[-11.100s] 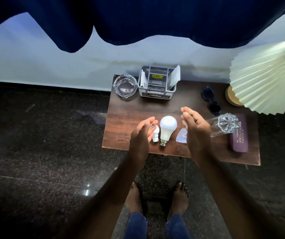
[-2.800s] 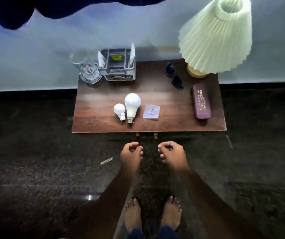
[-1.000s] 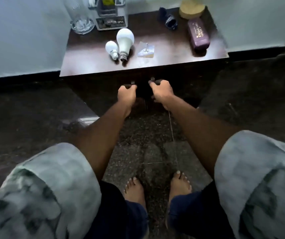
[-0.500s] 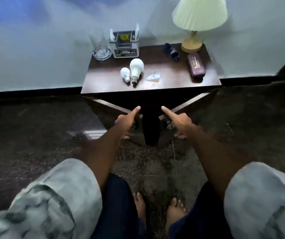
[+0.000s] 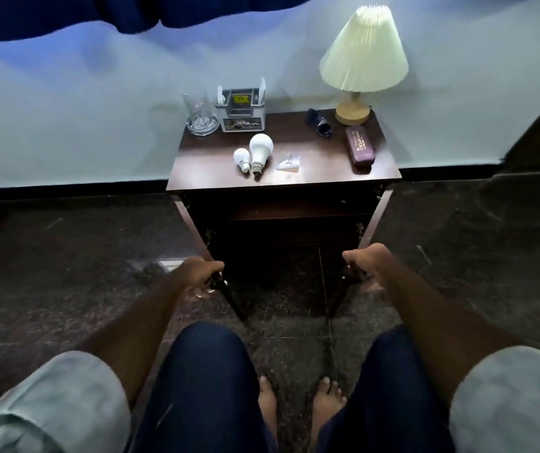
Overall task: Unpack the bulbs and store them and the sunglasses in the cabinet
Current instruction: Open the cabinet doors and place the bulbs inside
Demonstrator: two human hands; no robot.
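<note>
A small white bulb (image 5: 241, 158) and a larger white bulb (image 5: 259, 151) lie side by side on the dark wooden cabinet top (image 5: 324, 165). Dark sunglasses (image 5: 319, 125) rest near the back, left of the lamp. Both cabinet doors stand swung out towards me, showing a dark interior with a shelf (image 5: 291, 213). My left hand (image 5: 198, 273) grips the front edge of the left door (image 5: 193, 230). My right hand (image 5: 367, 261) holds the edge of the right door (image 5: 375, 220).
On the top also sit a clear plastic wrapper (image 5: 288, 164), a purple glasses case (image 5: 359, 149), a pleated-shade lamp (image 5: 363, 57), a grey organiser box (image 5: 241, 109) and a glass (image 5: 200, 114). Dark stone floor surrounds the cabinet. My knees and bare feet are below.
Both doors have swung from partly open to wide open as my hands pulled apart. The view has backed away and lifted, showing the lamp and curtain.
</note>
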